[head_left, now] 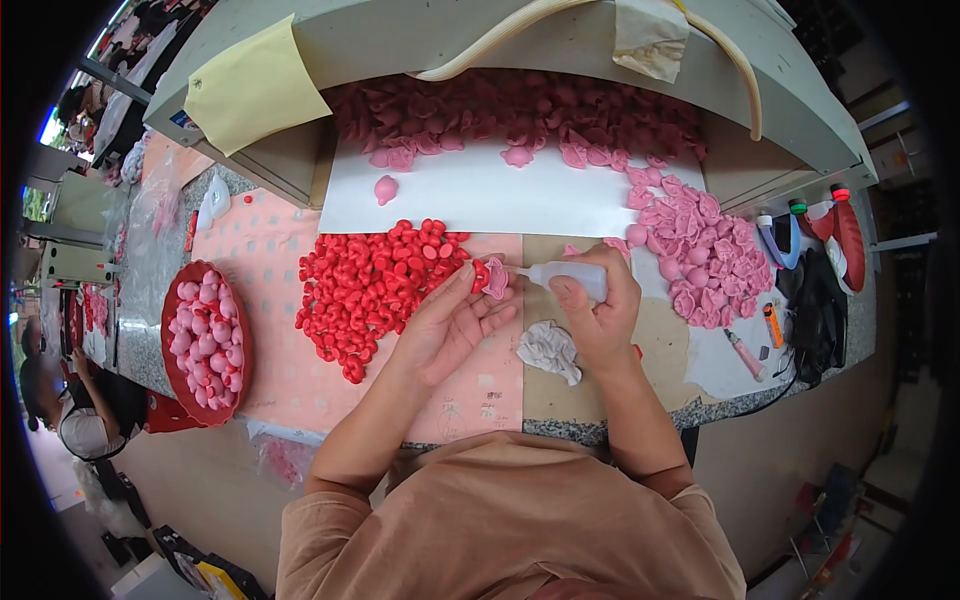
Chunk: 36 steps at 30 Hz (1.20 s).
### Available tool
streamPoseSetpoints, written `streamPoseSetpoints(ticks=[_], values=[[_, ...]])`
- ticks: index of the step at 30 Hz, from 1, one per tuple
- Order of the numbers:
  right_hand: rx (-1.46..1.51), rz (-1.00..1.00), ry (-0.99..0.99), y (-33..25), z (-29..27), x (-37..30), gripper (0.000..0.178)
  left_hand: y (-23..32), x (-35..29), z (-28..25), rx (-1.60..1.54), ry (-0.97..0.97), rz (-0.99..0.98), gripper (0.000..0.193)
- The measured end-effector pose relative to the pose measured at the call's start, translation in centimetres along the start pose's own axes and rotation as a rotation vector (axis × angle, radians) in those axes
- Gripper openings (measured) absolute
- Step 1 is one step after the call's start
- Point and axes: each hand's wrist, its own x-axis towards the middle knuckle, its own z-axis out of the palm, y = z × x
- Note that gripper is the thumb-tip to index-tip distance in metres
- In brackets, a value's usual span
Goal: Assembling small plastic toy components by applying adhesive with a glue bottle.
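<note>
My left hand point(440, 328) pinches a small red part point(480, 273) and a pink ruffled piece point(497, 279) between thumb and fingertips; its other fingers are loosely curled. Wrapped round a translucent white squeeze bottle point(570, 277) is my right hand point(606, 322). The bottle lies nearly level, its thin nozzle pointing left at the pink piece; whether the tip touches cannot be made out. Just left of my left hand spreads a heap of glossy red parts point(365, 290). A crumpled white cloth point(549, 350) lies below the bottle.
Pink pieces fill the back under a grey hood point(560, 40), with another pile point(705, 245) at right. A red basket point(172, 380) of pink-and-red assembled pieces stands at left. Further right are an orange cutter point(772, 325), a tube point(745, 355) and bottles point(848, 235). Another person point(95, 415) sits far left.
</note>
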Motion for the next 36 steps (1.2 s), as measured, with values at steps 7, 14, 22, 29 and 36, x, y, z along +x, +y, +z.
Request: streamPoseSetpoints(ticks=[7,14,22,29,36], values=[[-0.012,-0.007,0.001,-0.09,0.01,-0.03,0.021,-0.03,0.02,-0.08,0.015,0.008,-0.003,0.032],[-0.03,0.001,-0.014,-0.07,-0.02,-0.05,0.022,-0.07,0.07,-0.23,0.018,-0.001,0.001,0.032],[-0.049,-0.028,-0.006,0.27,0.06,-0.11,0.022,-0.11,0.08,-0.11,0.01,0.017,-0.001,0.032],[-0.072,-0.081,0.002,0.37,0.1,-0.17,0.022,-0.2,0.11,-0.06,0.011,0.029,0.003,0.031],[-0.105,-0.124,-0.014,0.52,0.05,-0.18,0.025,-0.28,0.08,0.01,0.065,0.02,0.018,0.032]])
